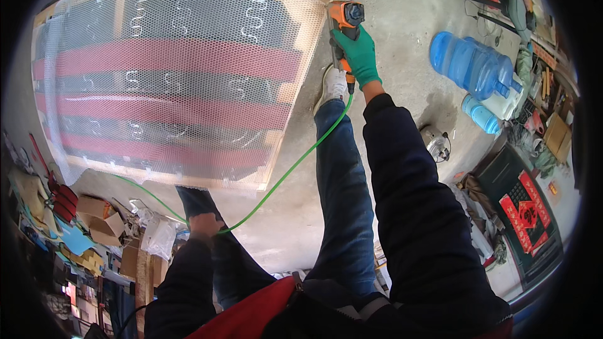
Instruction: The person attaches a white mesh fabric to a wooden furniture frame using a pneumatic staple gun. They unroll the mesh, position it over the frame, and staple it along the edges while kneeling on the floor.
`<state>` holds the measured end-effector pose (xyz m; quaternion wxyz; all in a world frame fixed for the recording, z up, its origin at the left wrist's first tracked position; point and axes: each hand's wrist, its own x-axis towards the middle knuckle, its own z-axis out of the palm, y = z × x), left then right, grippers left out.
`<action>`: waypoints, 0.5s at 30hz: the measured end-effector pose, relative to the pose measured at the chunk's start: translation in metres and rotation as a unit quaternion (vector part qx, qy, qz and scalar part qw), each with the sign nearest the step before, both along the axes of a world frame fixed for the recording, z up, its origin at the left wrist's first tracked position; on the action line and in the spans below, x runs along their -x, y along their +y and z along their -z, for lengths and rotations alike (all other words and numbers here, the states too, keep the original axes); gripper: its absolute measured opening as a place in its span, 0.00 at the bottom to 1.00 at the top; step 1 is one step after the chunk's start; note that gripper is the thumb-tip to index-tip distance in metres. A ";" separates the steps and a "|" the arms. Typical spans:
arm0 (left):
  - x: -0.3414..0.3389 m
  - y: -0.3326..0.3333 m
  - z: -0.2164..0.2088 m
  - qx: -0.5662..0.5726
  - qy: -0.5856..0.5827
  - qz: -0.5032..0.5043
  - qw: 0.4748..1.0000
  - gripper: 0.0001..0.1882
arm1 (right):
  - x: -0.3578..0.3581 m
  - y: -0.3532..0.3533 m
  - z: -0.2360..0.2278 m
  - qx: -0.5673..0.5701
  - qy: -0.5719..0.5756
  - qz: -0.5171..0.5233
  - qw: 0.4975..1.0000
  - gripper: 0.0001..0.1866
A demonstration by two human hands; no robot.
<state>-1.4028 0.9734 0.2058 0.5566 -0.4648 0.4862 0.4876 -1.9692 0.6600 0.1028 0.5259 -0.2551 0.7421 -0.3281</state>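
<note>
Stapling mesh (pixel 176 75) to the frame's right edge — right hand (pixel 357 56), fingers wrapped round the orange stapler (pixel 346 16); next shot needs sliding nearer along the rail.

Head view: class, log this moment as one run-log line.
right hand: green glove, grips orange staple gun at wooden frame edge | left hand: bare, holds green hose | white mesh over frame

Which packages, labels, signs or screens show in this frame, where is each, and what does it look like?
Red diamond-shaped sign: lower right, lying on a dark mat, red with black marks.
Cardboard boxes: lower left among clutter, brown, flaps open.
Clear plastic bag: beside the boxes, crumpled, whitish.
Large water bottle: upper right, on its side on the floor, blue and translucent.
No screens can be made out.
</note>
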 end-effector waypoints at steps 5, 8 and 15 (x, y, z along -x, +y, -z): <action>0.000 0.006 0.001 0.026 0.011 0.000 1.000 0.22 | -0.002 -0.001 0.002 0.018 0.032 -0.023 0.999 0.13; 0.001 0.005 0.002 0.007 0.001 -0.006 1.000 0.22 | -0.005 -0.003 0.002 0.001 0.035 -0.022 0.999 0.13; 0.001 0.004 0.004 0.000 -0.004 -0.008 1.000 0.22 | -0.004 -0.012 -0.003 -0.032 0.055 -0.025 0.998 0.10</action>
